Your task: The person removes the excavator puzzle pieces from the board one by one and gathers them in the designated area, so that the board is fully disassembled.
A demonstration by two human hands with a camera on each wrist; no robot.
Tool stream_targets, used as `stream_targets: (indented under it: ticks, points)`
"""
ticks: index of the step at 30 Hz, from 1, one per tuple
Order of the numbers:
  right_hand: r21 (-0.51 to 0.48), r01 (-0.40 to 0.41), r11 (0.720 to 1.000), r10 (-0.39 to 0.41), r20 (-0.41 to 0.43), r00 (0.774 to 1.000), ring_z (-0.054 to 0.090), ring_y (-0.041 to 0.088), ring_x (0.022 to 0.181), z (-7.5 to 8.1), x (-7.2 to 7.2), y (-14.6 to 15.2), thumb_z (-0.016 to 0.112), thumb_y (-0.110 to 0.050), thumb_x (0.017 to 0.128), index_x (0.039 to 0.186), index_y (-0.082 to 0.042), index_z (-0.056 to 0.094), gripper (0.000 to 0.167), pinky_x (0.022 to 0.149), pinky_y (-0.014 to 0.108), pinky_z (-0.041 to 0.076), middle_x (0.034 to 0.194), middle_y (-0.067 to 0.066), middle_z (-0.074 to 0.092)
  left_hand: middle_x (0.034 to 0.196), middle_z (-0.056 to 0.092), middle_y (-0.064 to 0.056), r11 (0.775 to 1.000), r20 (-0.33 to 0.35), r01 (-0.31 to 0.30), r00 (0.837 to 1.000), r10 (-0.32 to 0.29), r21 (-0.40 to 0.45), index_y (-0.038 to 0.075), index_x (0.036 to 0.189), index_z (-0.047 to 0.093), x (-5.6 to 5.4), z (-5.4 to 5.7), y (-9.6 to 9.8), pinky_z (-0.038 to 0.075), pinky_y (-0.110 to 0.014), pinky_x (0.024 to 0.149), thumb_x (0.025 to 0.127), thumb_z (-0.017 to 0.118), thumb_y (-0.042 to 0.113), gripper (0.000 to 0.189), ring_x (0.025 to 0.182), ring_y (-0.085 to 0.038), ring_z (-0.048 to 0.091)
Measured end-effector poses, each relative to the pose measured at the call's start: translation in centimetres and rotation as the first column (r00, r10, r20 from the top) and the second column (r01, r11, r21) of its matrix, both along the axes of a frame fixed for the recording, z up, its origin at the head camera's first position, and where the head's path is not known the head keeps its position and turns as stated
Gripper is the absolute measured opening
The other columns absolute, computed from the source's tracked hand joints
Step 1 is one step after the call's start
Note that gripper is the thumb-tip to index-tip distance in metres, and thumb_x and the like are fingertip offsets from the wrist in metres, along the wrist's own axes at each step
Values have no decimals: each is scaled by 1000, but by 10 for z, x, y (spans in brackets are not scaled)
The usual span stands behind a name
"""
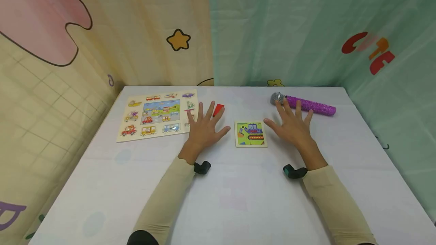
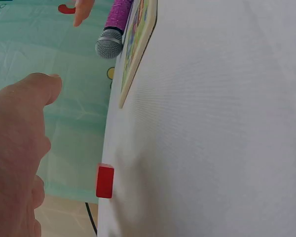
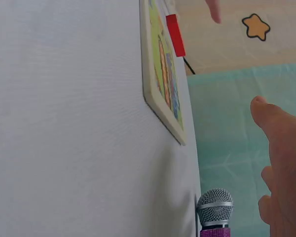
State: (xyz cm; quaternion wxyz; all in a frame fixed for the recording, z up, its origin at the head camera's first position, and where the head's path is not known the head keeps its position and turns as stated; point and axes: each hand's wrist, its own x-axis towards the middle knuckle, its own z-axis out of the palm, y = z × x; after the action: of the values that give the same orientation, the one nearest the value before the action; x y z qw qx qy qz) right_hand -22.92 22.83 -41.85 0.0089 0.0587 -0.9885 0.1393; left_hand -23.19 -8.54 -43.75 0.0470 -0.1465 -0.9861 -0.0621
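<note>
My left hand is spread above the table, fingers straight, between a vehicle puzzle board and a small square puzzle with a blue digger picture. Just past its fingers lies a red block, which also shows in the left wrist view. My right hand spreads its fingers too, to the right of the square puzzle. Beyond its fingertips lies a microphone with a glittery purple handle and a silver mesh head. In both wrist views, the hands hover off the tabletop and hold nothing.
A white cloth covers the table. Behind it hang a cream and a green curtain with printed shapes. Dark wrist bands with small devices sit on both wrists.
</note>
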Motion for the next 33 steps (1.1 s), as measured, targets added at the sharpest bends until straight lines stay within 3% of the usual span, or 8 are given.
stream_targets:
  ticks: [5, 8, 13, 16, 18, 21, 28, 33]
  points:
    - [45, -46, 998, 46, -7, 999, -24, 42, 147, 3, -13, -22, 33, -82, 90, 164, -24, 8, 97, 104, 70, -23, 169, 11, -2, 170, -1, 0, 1000, 0, 17, 1000, -17, -4, 38, 162, 18, 0, 5, 5, -4, -75, 109, 94, 39, 73, 79, 152, -41, -6]
    - [71, -139, 988, 139, 5, 990, -20, 40, 149, 0, -18, -41, 41, -74, 94, 164, -25, 14, 90, 108, 74, -12, 169, 10, 2, 170, 6, -3, 998, 16, 69, 997, -69, -1, 35, 162, 24, 2, 3, 12, 2, -73, 112, 95, 43, 72, 78, 152, -41, 0]
    - [2, -390, 921, 390, 29, 920, 10, 42, 151, -7, -24, -64, 63, -39, 100, 149, -18, 52, 55, 112, 72, 13, 163, 15, 29, 160, 37, -6, 966, 104, 215, 967, -231, 144, 21, 148, 53, 7, -3, 19, 30, -53, 115, 96, 62, 54, 62, 146, -30, 34]
    - [-28, -461, 887, 462, 40, 886, 39, 40, 137, -8, -29, -70, 67, -23, 99, 134, -15, 66, 36, 105, 65, 35, 144, 16, 51, 152, 49, -4, 940, 149, 260, 944, -296, 222, 18, 135, 63, 9, -4, 21, 40, -42, 110, 94, 70, 45, 49, 138, -23, 45]
    - [-45, -478, 877, 480, 59, 875, 50, 35, 121, -6, -33, -72, 67, -17, 98, 129, -14, 69, 32, 98, 58, 44, 129, 15, 57, 149, 52, -2, 932, 153, 279, 936, -318, 230, 19, 131, 66, 10, -4, 22, 41, -41, 109, 95, 71, 41, 43, 136, -22, 47]
    - [-65, -494, 867, 498, 108, 860, 52, 29, 105, -4, -40, -74, 67, -14, 96, 127, -15, 70, 31, 92, 49, 48, 115, 11, 58, 147, 54, -2, 926, 153, 305, 927, -342, 224, 21, 130, 68, 10, -5, 22, 41, -41, 109, 96, 70, 38, 39, 135, -22, 47]
    - [-142, -508, 849, 528, 216, 822, 54, 25, 94, -5, -50, -79, 67, -9, 94, 121, -16, 64, 29, 87, 44, 49, 106, 8, 59, 148, 52, -7, 907, 139, 377, 904, -405, 189, 23, 133, 69, 11, -4, 23, 38, -44, 111, 98, 66, 33, 36, 137, -26, 45]
    - [-175, -487, 856, 516, 223, 827, 54, 25, 91, -9, -53, -86, 63, -9, 93, 116, -14, 59, 24, 86, 44, 48, 106, 9, 59, 148, 53, -9, 903, 120, 397, 901, -417, 162, 22, 132, 70, 11, -4, 22, 38, -44, 111, 99, 66, 30, 35, 137, -26, 46]
